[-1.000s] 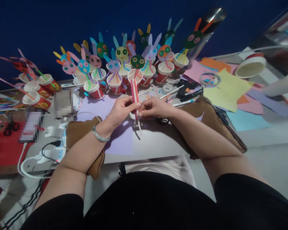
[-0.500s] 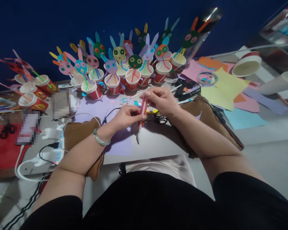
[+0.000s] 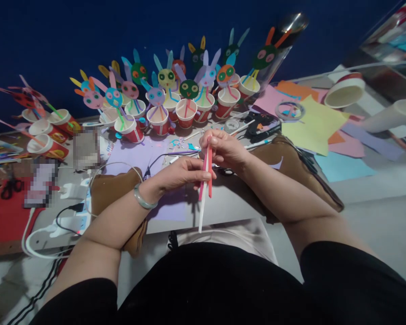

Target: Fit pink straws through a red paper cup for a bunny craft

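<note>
Several thin strips, pink, white and orange-red (image 3: 210,188), hang between my hands above the table. My left hand (image 3: 182,174), with a pale bangle at the wrist, pinches them around the middle. Higher up, my right hand (image 3: 225,149) grips their top ends between thumb and fingers. The white strip (image 3: 201,215) reaches lowest, past the table's front edge. Behind my hands stand red and white paper cups (image 3: 186,113) holding rabbit-like paper figures (image 3: 190,88) with long ears.
Colored paper sheets (image 3: 307,126) and a tape roll (image 3: 290,111) lie at the right. Brown cloth pieces (image 3: 115,185) flank my hands. A power strip (image 3: 83,221), cables, a phone (image 3: 40,180) and scissors (image 3: 11,185) are at the left.
The strips have spread apart, with an orange-red one now showing and the white one hanging lower. My right hand has moved slightly down, and its fingers are curled more.
</note>
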Demonstrator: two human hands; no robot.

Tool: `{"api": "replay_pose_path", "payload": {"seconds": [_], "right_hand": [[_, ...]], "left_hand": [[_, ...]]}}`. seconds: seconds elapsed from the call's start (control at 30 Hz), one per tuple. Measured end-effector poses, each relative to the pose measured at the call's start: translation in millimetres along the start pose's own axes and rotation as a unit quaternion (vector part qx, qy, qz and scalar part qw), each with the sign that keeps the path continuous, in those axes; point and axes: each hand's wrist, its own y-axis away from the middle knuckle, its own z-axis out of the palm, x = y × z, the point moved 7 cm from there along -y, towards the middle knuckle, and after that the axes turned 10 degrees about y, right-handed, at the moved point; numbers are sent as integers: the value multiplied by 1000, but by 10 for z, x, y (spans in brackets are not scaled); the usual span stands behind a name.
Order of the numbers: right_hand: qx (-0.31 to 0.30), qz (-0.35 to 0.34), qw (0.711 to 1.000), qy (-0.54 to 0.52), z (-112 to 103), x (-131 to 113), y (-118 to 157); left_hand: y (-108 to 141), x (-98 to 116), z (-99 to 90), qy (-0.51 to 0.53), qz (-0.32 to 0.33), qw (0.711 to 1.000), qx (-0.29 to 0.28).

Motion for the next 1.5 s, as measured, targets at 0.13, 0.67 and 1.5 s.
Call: {"api": "replay_pose_path", "payload": {"seconds": [0.13, 0.67, 1.5], "right_hand": [[27, -5, 1000, -2, -47, 11, -39], [116, -19, 980, 159, -146, -59, 12], [166, -56, 960, 219, -250, -105, -25]], "left_hand": [[-22, 88, -120, -36, 64, 995, 63], [-12, 181, -195, -165, 100, 972, 132], [-40, 137, -270, -172, 113, 966, 157]]}}
